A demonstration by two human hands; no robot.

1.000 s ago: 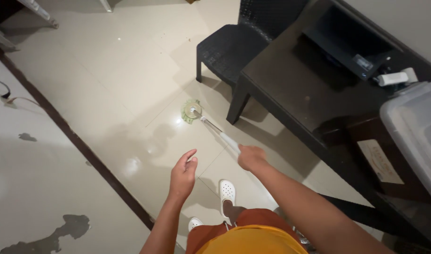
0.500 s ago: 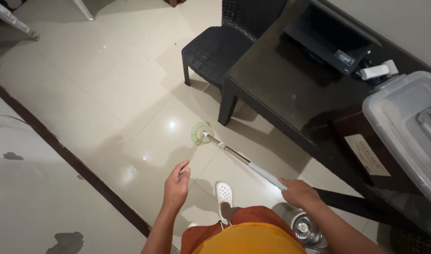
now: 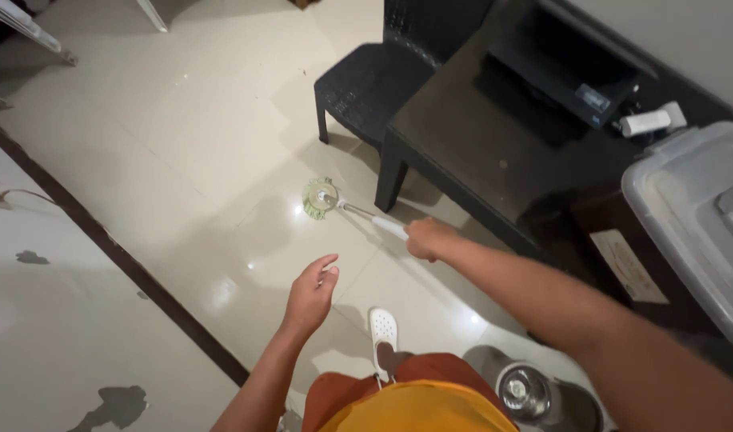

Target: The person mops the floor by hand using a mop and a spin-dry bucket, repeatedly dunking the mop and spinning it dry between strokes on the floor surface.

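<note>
The cream tiled floor (image 3: 182,144) takes up most of the room, glossy enough to throw back the ceiling light, so I'd judge it slick underfoot. At about two o'clock from the person stands a dark glass-topped table (image 3: 494,152), with a black woven chair (image 3: 374,76) tucked just beyond its far corner at twelve o'clock. A grey plastic tub (image 3: 686,208) with a lid sits at the table's near end, out at three o'clock.

The mop (image 3: 334,202) stretches forward from the person toward twelve o'clock. Its round green head (image 3: 320,198) lies flat on the tiles just beside the table's front leg, near it but not touching as far as I can see. The head looks soft and floppy, likely damp; the pole looks stiff, thin and light, easy to swing one-handed. The white sleeve on the pole seems the sensible place to grip, being less slippery than bare metal.

The right hand (image 3: 427,238) is wrapped tight round that white part, arm stretched out. The left hand (image 3: 310,294) hangs free over the floor at eleven o'clock, fingers loosely curled, holding nothing. The two hands are well apart.

A metal spin bucket (image 3: 526,392) sits at five o'clock, and a white clog (image 3: 384,330) shows on the person's forward foot.
</note>
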